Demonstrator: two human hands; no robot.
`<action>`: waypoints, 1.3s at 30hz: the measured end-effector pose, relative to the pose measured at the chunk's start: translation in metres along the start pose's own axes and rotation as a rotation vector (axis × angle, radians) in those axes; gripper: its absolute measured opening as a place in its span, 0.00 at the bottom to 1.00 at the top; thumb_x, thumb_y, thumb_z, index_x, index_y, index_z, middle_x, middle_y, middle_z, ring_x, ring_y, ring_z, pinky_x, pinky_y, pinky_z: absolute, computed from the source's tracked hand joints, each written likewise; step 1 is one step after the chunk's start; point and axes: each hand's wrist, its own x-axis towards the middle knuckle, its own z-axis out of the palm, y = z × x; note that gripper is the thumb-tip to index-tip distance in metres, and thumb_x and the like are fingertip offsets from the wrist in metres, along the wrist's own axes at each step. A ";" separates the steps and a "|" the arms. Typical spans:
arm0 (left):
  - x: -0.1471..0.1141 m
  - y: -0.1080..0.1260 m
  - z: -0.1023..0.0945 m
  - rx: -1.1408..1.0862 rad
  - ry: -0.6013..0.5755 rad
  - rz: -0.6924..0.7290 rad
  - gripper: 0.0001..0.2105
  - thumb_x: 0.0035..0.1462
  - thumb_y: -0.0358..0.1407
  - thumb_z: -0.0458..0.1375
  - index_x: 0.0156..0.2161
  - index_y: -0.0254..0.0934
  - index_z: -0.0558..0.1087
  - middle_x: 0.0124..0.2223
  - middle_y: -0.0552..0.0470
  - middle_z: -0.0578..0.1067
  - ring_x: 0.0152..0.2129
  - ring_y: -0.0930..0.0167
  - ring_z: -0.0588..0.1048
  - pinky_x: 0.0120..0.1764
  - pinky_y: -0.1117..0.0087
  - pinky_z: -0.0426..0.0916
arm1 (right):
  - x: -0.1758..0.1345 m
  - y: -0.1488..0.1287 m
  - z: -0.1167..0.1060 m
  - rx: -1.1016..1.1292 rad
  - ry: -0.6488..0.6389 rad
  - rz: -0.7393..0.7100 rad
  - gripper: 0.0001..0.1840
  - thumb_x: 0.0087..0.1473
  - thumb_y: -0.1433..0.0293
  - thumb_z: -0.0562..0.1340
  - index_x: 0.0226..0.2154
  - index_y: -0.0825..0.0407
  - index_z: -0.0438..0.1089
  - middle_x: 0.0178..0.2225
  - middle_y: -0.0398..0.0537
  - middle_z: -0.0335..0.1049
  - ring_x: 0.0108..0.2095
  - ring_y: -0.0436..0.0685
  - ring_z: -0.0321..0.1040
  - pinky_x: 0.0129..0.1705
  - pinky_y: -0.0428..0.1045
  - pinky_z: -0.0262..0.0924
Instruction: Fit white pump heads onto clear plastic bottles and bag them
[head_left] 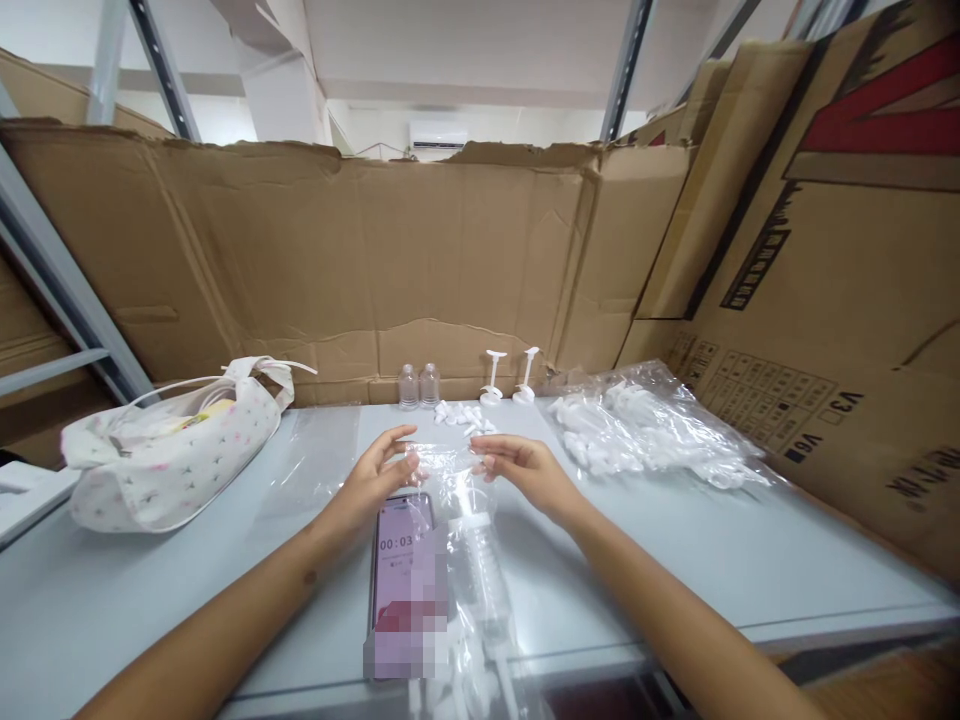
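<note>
A clear plastic bag [442, 465] stretches between my two hands at the middle of the table, its upper edge level with my fingertips. My left hand [384, 468] has curled fingers and thumb at the bag's left edge. At the right edge, my right hand [529, 475] pinches the film between thumb and fingers. Inside the bag, toward me, lie a clear bottle [480, 565] and several white plastic pieces [469, 670]. A phone [401, 560] with a timer on its screen lies below my left hand, partly covered by the bag.
Two clear bottles [418, 387], a pile of small white pieces [461, 416] and two white pump-like parts [510, 378] are at the back. Right of them sits a large bag of white parts [652, 425]. A floral cloth bag [172, 455] lies left; cardboard [360, 250] walls the back.
</note>
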 end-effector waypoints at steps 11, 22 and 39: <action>-0.003 0.007 0.019 -0.223 -0.125 -0.292 0.15 0.60 0.38 0.51 0.50 0.34 0.67 0.47 0.41 0.73 0.34 0.63 0.78 0.36 0.63 0.73 | -0.002 -0.012 -0.009 0.036 -0.074 0.000 0.19 0.49 0.63 0.64 0.45 0.47 0.70 0.42 0.49 0.74 0.34 0.55 0.73 0.40 0.54 0.66; 0.031 0.038 0.018 -0.395 0.057 -0.088 0.12 0.63 0.35 0.47 0.46 0.34 0.68 0.49 0.40 0.73 0.37 0.65 0.77 0.41 0.60 0.73 | -0.030 -0.015 0.003 -0.141 -0.149 0.111 0.52 0.42 0.56 0.68 0.63 0.45 0.41 0.57 0.59 0.56 0.55 0.65 0.57 0.51 0.59 0.59; 0.090 0.011 -0.013 0.681 0.125 0.277 0.23 0.57 0.40 0.53 0.57 0.36 0.60 0.58 0.38 0.63 0.52 0.60 0.67 0.52 0.58 0.61 | -0.023 -0.066 -0.127 -1.116 0.793 0.167 0.30 0.48 0.55 0.60 0.48 0.58 0.62 0.43 0.58 0.70 0.39 0.61 0.68 0.36 0.49 0.59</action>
